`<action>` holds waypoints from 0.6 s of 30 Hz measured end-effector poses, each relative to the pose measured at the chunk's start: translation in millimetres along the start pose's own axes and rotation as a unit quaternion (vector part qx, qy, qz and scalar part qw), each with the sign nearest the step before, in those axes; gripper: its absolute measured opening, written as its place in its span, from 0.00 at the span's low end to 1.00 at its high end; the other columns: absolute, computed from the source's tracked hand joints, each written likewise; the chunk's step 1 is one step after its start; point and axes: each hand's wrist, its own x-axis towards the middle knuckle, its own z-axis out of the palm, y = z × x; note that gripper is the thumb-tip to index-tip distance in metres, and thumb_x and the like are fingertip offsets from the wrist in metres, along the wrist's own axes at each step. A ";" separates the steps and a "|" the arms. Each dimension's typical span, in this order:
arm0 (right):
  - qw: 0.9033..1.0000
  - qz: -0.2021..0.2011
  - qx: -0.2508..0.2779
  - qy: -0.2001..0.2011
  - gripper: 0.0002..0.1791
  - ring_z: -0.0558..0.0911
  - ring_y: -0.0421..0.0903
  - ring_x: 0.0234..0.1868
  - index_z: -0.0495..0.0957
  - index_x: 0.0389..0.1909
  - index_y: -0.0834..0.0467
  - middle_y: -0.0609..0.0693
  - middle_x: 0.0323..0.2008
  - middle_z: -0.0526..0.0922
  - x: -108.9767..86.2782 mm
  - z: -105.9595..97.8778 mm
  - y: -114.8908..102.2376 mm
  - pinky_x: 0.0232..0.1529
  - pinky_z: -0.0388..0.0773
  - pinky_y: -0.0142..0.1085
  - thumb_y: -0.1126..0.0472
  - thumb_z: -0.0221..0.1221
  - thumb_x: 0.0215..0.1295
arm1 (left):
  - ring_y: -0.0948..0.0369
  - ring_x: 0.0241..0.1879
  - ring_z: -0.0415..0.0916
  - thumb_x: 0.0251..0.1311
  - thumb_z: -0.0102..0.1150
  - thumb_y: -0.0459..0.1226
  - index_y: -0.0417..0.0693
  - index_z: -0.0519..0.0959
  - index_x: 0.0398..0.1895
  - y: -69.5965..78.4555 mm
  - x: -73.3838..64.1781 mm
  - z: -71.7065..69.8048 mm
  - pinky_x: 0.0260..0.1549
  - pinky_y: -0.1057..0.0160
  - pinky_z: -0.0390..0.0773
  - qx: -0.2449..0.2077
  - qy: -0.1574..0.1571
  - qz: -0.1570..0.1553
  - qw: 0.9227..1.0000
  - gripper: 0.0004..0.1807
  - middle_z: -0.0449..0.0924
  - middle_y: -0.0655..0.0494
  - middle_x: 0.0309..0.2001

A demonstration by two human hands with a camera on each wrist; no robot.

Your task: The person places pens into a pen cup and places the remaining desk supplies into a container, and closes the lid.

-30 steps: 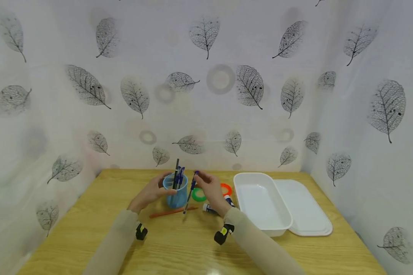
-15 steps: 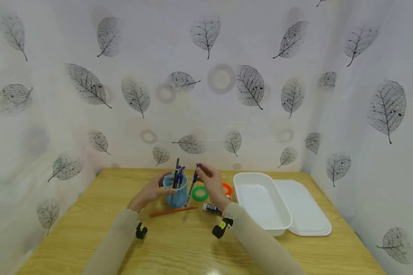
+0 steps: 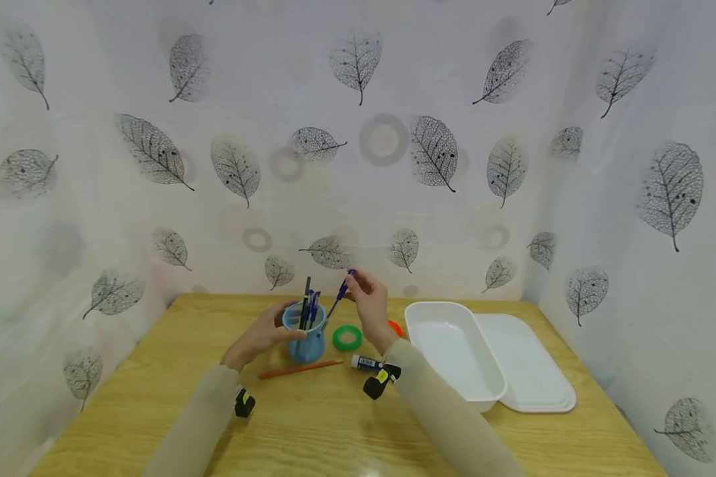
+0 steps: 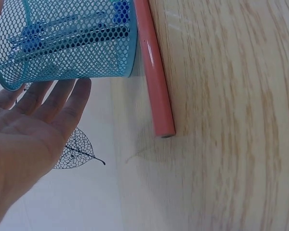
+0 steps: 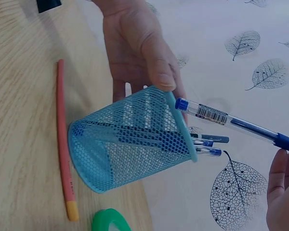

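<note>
A blue mesh pen holder [image 3: 307,348] stands upright on the table with several pens and a dark pencil inside. My left hand [image 3: 262,338] holds it from the left, thumb at the near rim and fingers behind the far side. Between thumb and fingers my right hand [image 3: 372,309] pinches a blue pen [image 3: 341,291] by its upper part, tilted. In the right wrist view the pen's lower end is by the pen holder's rim; whether they touch I cannot tell. An orange-red pencil [image 5: 63,139] lies on the table just in front of the pen holder.
Right of the pen holder lies a green tape roll [image 3: 347,338]. A glue stick [image 3: 366,362] and an orange-red ring [image 3: 396,328] are partly covered by the right arm. Farther right stands a white tray [image 3: 453,351], overlapping a white lid [image 3: 531,364]. A leaf-patterned curtain [image 3: 358,199] closes the back.
My right hand has risen with the pen, bringing its lower end up from near the table to the pen holder's rim. The left hand and pen holder stay in place.
</note>
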 end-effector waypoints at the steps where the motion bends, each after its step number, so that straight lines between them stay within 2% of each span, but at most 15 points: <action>1: 1.000 -0.003 0.000 0.002 0.16 0.81 0.39 0.35 0.79 0.54 0.65 0.49 0.40 0.83 1.9 0.6 -0.6 0.47 0.83 0.45 0.63 0.59 0.69 | 0.45 0.62 0.71 0.56 0.70 0.44 0.47 0.56 0.75 -0.4 0.2 -0.2 0.60 0.46 0.72 0.001 0.001 -0.001 1.000 0.47 0.72 0.41 0.64; 4: 1.000 -0.008 -0.001 0.006 0.16 0.82 0.39 0.35 0.79 0.54 0.64 0.49 0.40 0.83 6.6 2.0 -1.7 0.47 0.83 0.46 0.62 0.59 0.69 | 0.46 0.63 0.70 0.56 0.71 0.45 0.48 0.56 0.75 0.1 0.9 -0.3 0.60 0.45 0.72 0.003 0.004 -0.002 1.000 0.47 0.71 0.43 0.64; 9: 1.000 -0.006 -0.002 0.006 0.16 0.82 0.39 0.36 0.79 0.55 0.64 0.47 0.40 0.83 11.8 4.6 -1.7 0.43 0.84 0.38 0.62 0.59 0.69 | 0.47 0.63 0.70 0.55 0.71 0.45 0.50 0.58 0.74 -1.2 1.9 -0.4 0.61 0.46 0.71 0.003 0.004 0.000 1.000 0.46 0.72 0.44 0.64; 18: 1.000 0.008 -0.008 -0.002 0.16 0.82 0.40 0.38 0.79 0.55 0.63 0.52 0.43 0.84 19.4 14.5 1.4 0.46 0.83 0.39 0.63 0.59 0.69 | 0.46 0.62 0.71 0.56 0.70 0.43 0.49 0.60 0.74 -1.6 0.8 -0.8 0.62 0.44 0.70 -0.010 0.004 0.008 1.000 0.43 0.72 0.42 0.64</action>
